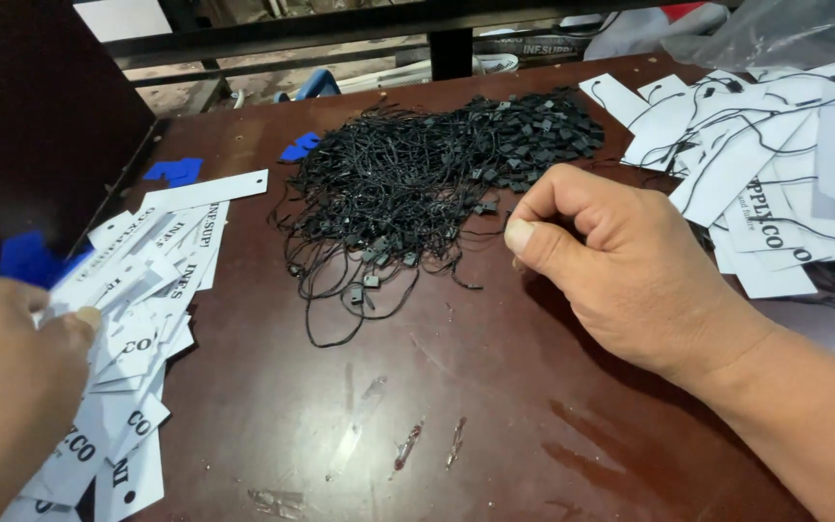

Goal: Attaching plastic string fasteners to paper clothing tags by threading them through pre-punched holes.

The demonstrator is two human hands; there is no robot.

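The right hand (630,271) is resting near the middle of the dark brown, scuffed counter (495,425), its fingers (533,237) pinching narrowly at the edge of a tangled heap of thin black strings (417,184) with small plastic locks. The left hand (2,387) is pressing its thumb onto a loose stack of white rectangular card tags (137,319) along the left edge. More tags, already strung (775,164), are lying piled at the right edge, under crinkled clear plastic (775,34).

Loose heap of white card tags (137,290) with black print along the bench's (495,416) left edge, long narrow rectangles overlapping. Second heap of white tags (775,164), already strung with black cord, at the far right corner. Small blue scraps (174,171) near the far left.
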